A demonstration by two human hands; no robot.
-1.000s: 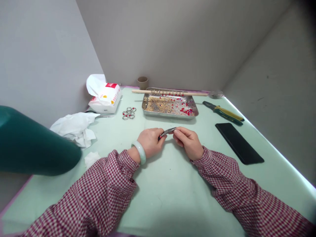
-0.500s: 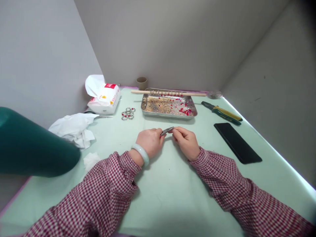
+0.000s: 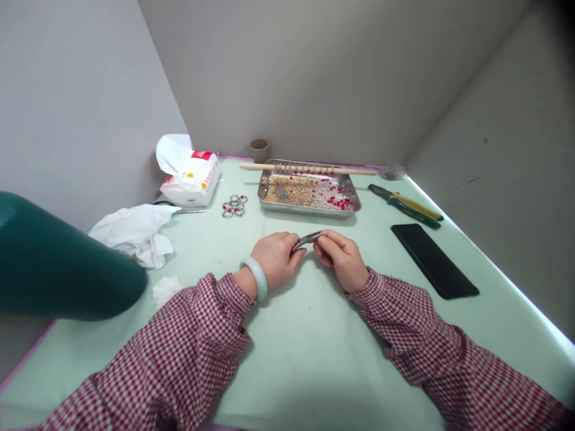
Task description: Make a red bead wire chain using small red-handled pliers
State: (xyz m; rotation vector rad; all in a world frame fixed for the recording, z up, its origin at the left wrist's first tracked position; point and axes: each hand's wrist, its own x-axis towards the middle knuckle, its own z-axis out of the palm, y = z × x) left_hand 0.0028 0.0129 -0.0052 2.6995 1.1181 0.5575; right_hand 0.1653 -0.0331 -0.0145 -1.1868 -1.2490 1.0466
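My left hand (image 3: 275, 258), with a pale green bangle (image 3: 259, 279) at its wrist, is closed around small pliers (image 3: 308, 238). Their metal jaws point right, and a bit of red handle shows at the palm. At the tip of the jaws, my right hand (image 3: 342, 257) is pinched closed. What sits between its fingertips is too small to make out. Beyond the hands stands a metal tray (image 3: 309, 211) of gold, clear and red beads. Several beaded rings (image 3: 234, 206) lie on the table left of the tray.
A wooden stick (image 3: 260, 167) strung with rings rests across the tray. Green-yellow pliers (image 3: 406, 206) and a black phone-like slab (image 3: 433, 260) lie at right. On the left are a tissue pack (image 3: 193, 179), crumpled tissues (image 3: 135, 233) and a large green cylinder (image 3: 67, 263). A cup (image 3: 259, 150) stands behind.
The jaws of the small pliers look turned slightly and sit a little farther right. My right hand has shifted slightly right, its fingers curled a bit differently. My left hand keeps its grip.
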